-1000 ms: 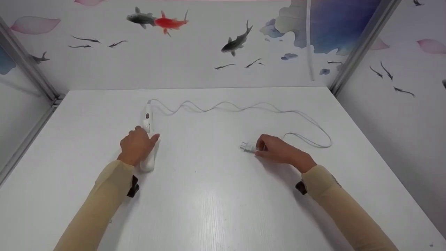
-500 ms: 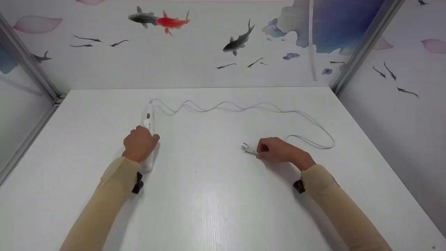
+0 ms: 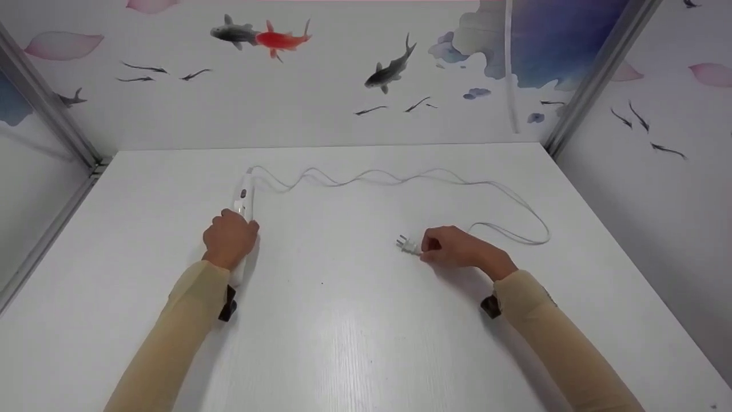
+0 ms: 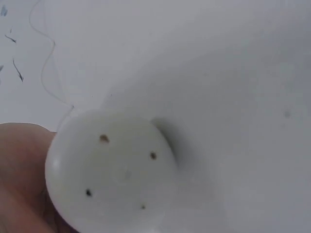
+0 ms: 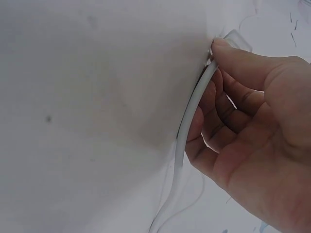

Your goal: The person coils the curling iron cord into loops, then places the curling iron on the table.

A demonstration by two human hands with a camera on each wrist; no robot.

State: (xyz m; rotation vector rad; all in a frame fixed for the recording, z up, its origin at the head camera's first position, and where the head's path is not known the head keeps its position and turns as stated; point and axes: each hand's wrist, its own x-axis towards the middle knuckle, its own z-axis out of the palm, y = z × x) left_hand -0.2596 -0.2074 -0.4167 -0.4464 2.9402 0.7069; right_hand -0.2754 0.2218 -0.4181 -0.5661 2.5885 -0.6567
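Note:
In the head view a long white corded appliance point(image 3: 243, 199) with a dark switch points away from me on the left. My left hand point(image 3: 230, 237) grips it around the middle, thumb on its right side, hiding that stretch. Its rounded near end point(image 4: 121, 170), with several small dark spots, fills the lower left wrist view. On the right, my right hand point(image 3: 460, 246) pinches a white two-pin plug point(image 3: 407, 245) by its cord end between thumb and fingers. The plug's prongs point left. In the right wrist view the cord point(image 5: 192, 104) runs down past the curled fingers.
A thin pale cord point(image 3: 374, 173) waves across the back of the white table point(image 3: 343, 320), then loops at the right toward the plug. Printed fish panels rise behind and beside the table, with metal posts point(image 3: 600, 74) at the back corners.
My left hand has closed around the appliance, and its near end has shifted slightly left. The plug has turned a little in my right hand, its prongs now showing more plainly.

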